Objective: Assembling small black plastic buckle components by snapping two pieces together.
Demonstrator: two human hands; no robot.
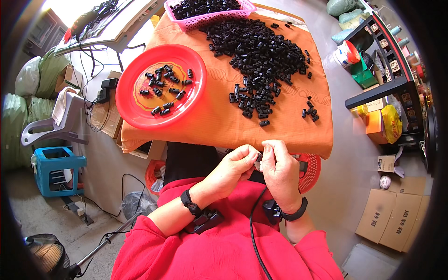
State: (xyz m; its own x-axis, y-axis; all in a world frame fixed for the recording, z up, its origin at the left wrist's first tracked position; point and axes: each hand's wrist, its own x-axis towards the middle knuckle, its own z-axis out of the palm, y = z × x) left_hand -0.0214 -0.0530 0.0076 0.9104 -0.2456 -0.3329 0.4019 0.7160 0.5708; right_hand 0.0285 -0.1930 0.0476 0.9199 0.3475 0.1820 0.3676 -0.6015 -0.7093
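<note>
Grip: your left hand (232, 171), right hand (283, 175) both clamped on small dark piece (257, 162) | black plastic cylinders (261, 51) heaped on orange cloth-covered table (219, 123)

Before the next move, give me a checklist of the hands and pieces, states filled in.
1. Small dark piece at the fingertips of both left hand and right hand: ok.
2. That piece fully visible: not ok, fingers cover part.
3. Its inside sound: cannot tell.
4. Red plate holding black pieces: ok.
5. Loose pieces all in the main heap: not ok, a small cluster lies apart, to its right.
</note>
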